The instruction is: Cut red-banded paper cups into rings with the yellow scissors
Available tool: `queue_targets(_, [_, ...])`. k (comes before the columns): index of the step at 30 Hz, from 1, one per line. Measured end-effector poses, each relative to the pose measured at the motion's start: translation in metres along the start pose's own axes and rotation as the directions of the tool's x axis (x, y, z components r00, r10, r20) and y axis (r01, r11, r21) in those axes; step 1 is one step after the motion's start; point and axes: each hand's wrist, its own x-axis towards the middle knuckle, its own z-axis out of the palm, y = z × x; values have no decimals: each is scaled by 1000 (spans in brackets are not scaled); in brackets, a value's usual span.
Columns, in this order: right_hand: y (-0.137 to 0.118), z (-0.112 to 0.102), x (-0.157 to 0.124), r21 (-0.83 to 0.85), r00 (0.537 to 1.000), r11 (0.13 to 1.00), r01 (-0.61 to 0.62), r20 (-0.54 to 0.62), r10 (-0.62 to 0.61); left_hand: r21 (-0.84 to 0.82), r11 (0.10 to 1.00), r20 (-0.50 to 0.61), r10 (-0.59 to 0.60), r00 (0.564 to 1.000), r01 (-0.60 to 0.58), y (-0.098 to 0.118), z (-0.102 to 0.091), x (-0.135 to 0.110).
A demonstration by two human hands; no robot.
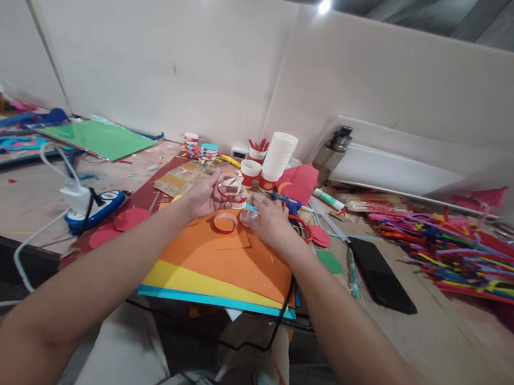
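Observation:
My left hand (207, 197) is turned palm up, its fingers curled round a short paper cup (229, 185) with a white and red wall. Small pale pieces show inside that cup. My right hand (273, 219) reaches palm down over the right of the orange paper (216, 254), fingers apart and partly hidden. Beside its thumb is a clear, round, ring-like thing (249, 218); I cannot tell whether they touch. A paper ring with a red edge (225, 222) lies on the orange paper between my hands. Just beyond my right fingers lies a blue glue gun (288, 204).
A tall stack of white paper cups (280, 156) stands behind my hands. Rightward lie a black phone (382, 273), a glue stick (329, 199) and a heap of colourful pipe cleaners (461, 250). A blue-and-white power strip (95, 210) with cords sits left. A black cable (278, 325) crosses the front edge.

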Motion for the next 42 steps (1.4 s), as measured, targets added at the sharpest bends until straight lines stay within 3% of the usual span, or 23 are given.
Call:
queue_targets(4, [-4,4,4,26,999,999,46,-15,-46,-2,1000,-14,-4,1000,4,-1,1,0])
queue_targets(7, [-3,-7,7,198,979,977,73,-201,-32,5,1000,-41,12,999,-11,0,4,-1])
queue_targets(9, [-5,-16,7,295,935,949,113,-356,-1,13,1000,-43,27,999,-26,-2,6,-2])
queue_targets(11, [-11,-21,5,374,913,912,168,-408,-1,14,999,-21,38,999,-37,-4,10,-3])
queue_targets(19, [-31,-15,2,370,903,896,244,-423,-71,50,998,96,29,995,-34,-18,22,-5])
queue_targets(32, [-27,-15,4,361,904,908,212,-425,-42,69,997,75,34,997,-39,-20,26,-6])
queue_targets(38, [-26,-13,4,329,907,920,212,-417,-60,80,993,157,75,985,-88,-20,26,-7])
queue_targets(42, [-27,-13,4,310,910,928,205,-409,-64,100,992,126,68,990,-81,-19,28,-8])
